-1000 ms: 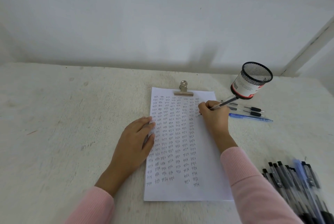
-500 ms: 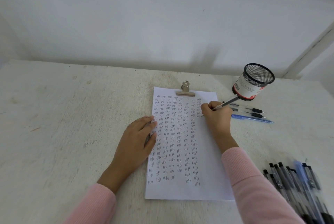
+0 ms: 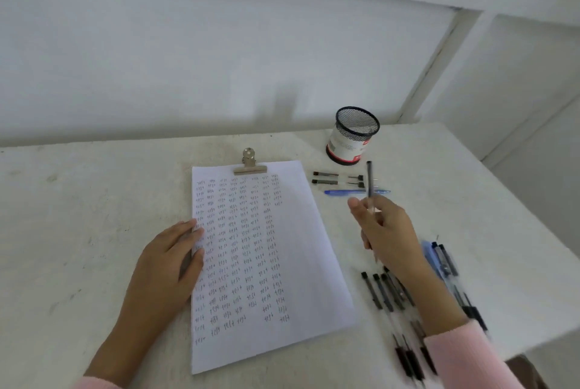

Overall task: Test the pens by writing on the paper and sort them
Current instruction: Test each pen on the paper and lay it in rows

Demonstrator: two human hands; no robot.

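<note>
A white sheet of paper (image 3: 301,231) covered in rows of small test marks lies on the table under a metal clip (image 3: 249,165). My left hand (image 3: 166,263) rests flat on the paper's left edge. My right hand (image 3: 384,234) is off the paper to its right and grips a dark pen (image 3: 369,181) that points upward. Two black pens (image 3: 337,178) and a blue pen (image 3: 345,192) lie side by side beyond that hand. A pile of several pens (image 3: 392,291) lies under my right forearm.
A black mesh pen cup (image 3: 353,137) stands at the back right of the white table (image 3: 78,216). The table's right edge runs close past the pen pile. A white wall rises behind the table.
My right hand has lifted the pen off the paper and moved right, turning the pen upright. The view has tilted and shifted right. My left hand has stayed on the paper.
</note>
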